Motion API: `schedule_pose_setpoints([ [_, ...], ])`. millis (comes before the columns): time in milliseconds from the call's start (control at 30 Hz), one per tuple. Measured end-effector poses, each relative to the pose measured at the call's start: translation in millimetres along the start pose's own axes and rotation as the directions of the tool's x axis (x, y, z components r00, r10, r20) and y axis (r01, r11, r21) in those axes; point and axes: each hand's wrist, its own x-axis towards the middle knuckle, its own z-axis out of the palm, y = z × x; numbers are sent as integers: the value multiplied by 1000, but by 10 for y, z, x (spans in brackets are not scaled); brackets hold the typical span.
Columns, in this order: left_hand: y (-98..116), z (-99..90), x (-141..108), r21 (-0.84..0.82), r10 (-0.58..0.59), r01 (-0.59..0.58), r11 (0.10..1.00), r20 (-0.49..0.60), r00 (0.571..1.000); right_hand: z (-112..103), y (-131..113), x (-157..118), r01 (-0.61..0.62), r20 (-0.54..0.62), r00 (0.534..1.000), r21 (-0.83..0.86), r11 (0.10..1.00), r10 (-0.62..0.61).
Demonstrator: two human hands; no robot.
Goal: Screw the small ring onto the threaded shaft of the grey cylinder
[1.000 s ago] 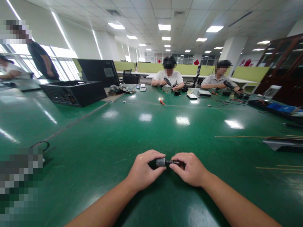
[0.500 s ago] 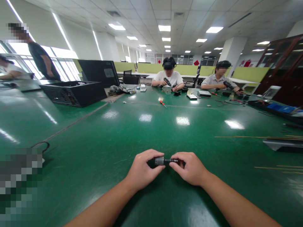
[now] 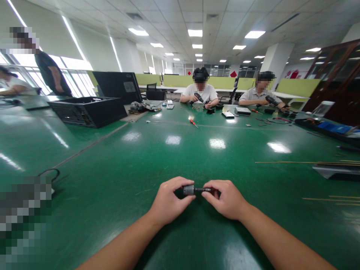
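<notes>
Between my two hands, just above the green table (image 3: 180,157), lies a small dark grey metal cylinder with a thin shaft (image 3: 188,190), held level. My left hand (image 3: 168,198) pinches its thick cylindrical end between thumb and fingers. At the shaft's far end, my right hand (image 3: 226,198) closes thumb and fingertips around a darker, partly shiny tip. Part of that tip is hidden by the right fingers. A short stretch of bare shaft shows between the hands.
An orange screwdriver (image 3: 192,123) lies farther back. An opened black computer case (image 3: 87,110) stands at the left. Thin yellowish rods (image 3: 292,162) lie at the right. Across the table, two people (image 3: 199,92) hold power drills. A blurred grey object (image 3: 22,202) sits near left.
Both hands and the metal cylinder have shifted very slightly upward in view. The grip looks the same.
</notes>
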Motion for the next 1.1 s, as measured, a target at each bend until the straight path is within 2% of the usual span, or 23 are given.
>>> schedule_pose_setpoints([
  [1100,2,-18,4,31,-8,8,999,-17,1000,-16,39,6,-10,-29,1000,19,1000,11],
])
